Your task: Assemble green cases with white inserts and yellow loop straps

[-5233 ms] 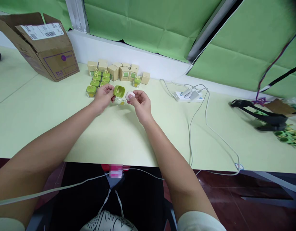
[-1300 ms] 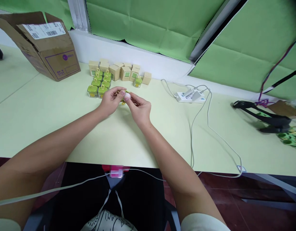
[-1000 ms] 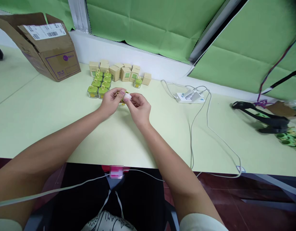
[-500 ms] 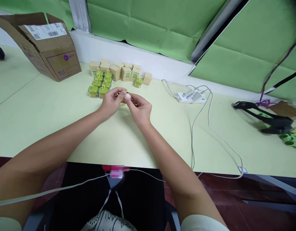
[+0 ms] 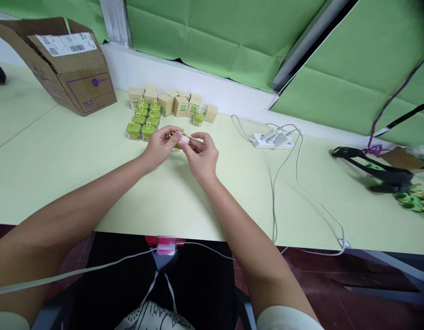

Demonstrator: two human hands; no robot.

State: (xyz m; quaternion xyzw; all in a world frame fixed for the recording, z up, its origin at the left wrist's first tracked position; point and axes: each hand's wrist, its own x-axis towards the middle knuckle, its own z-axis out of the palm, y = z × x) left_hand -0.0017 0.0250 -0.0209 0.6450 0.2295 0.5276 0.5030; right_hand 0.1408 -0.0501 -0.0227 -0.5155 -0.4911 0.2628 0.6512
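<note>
My left hand (image 5: pixel 160 145) and my right hand (image 5: pixel 201 153) meet above the pale green table (image 5: pixel 77 178), fingers curled. Between their fingertips is a small white piece (image 5: pixel 183 139), pinched by my right hand. My left hand's fingers close round a small green and yellow piece (image 5: pixel 176 146), mostly hidden behind them. Just beyond the hands stand several green-lidded clear boxes (image 5: pixel 143 120) in rows, with one more green-lidded box (image 5: pixel 198 117) apart to the right. Behind them runs a row of small tan cartons (image 5: pixel 172 101).
An open cardboard shipping box (image 5: pixel 65 66) lies at the back left. A white power strip (image 5: pixel 271 140) with plugs and grey cables (image 5: pixel 294 183) sits to the right. At the far right are a black strap (image 5: pixel 377 167) and green parts (image 5: pixel 413 201). A white ledge (image 5: pixel 205 87) bounds the table behind.
Five seconds ago my left hand held a green lid open to view and my hands were apart. They have since come together, and the lid is now hidden behind the fingers.
</note>
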